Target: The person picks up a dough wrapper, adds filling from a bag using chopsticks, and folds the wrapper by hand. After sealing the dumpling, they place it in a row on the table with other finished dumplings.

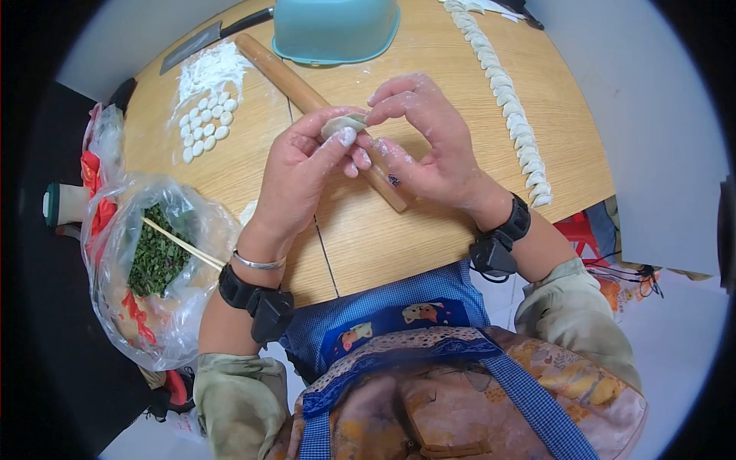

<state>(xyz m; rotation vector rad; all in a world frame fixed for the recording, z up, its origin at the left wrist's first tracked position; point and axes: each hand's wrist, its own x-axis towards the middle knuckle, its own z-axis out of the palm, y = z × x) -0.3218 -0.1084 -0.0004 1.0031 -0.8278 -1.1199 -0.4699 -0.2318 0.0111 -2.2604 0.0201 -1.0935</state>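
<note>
A folded, pale dumpling [343, 123] is pinched in my left hand [300, 159], the thumb across its near side and the fingers behind it. My right hand [438, 146], dusted with flour, is held at the dumpling's right end. Its index fingertip is at the tip, with the thumb apart below and the other fingers loosely curled. Whether that fingertip presses the dough is hard to see. Beneath both hands a wooden rolling pin [280, 70] lies diagonally on the table [429, 238].
Small dough pieces [205, 127] and a flour patch [217, 70] lie at left, near a cleaver [192, 47]. An upturned blue basin [337, 31] stands at the back. Finished dumplings [506, 96] line the right. Chopsticks [172, 237] rest in chopped green filling [157, 262] inside a plastic bag.
</note>
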